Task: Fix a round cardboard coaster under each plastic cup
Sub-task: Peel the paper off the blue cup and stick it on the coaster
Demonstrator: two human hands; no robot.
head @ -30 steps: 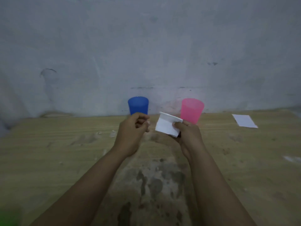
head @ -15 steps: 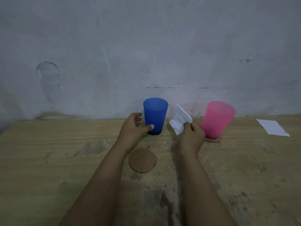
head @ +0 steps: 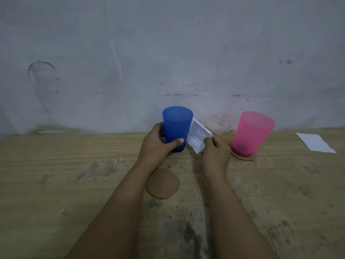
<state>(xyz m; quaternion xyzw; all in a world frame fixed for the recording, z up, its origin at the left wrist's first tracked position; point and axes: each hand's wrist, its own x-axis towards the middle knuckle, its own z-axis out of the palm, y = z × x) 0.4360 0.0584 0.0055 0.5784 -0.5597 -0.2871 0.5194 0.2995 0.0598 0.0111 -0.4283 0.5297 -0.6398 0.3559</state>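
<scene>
- The left hand (head: 156, 146) is seen wrapped around the lower part of the blue cup (head: 177, 128), thumb across the front and fingers curled behind; the cup is kept upright, and whether its base is touching the table cannot be told.
- That low grip is judged to be there so the cup can be lifted or tipped to get at its bottom.
- Just below the left wrist, a loose coaster (head: 162, 183) is left lying flat on the table (head: 56, 174), bare and well within reach (presumably the one meant for the blue cup).
- A small white sheet (head: 198, 137) is pinched at its lower edge between thumb and fingers of the right hand (head: 216, 152), its upper part angled up against the blue cup's side.
- What the sheet is cannot be made out; a sticky strip or its backing is a fair guess, given that something has to fix cardboard to plastic.
- Further right, the pink cup (head: 252, 133) is found standing on its own cardboard disc (head: 243, 157), so that half of the job looks done.
- Another white paper (head: 315, 143) is left flat near the right edge, well apart from both cups.
- The table is pale wood grain, scuffed and blotched with dark stains nearer the camera, with crumbs scattered about.
- Behind it, a grey wall (head: 168, 53) is shown, rough and marked, with a chipped patch at the left; the light is dim.
</scene>
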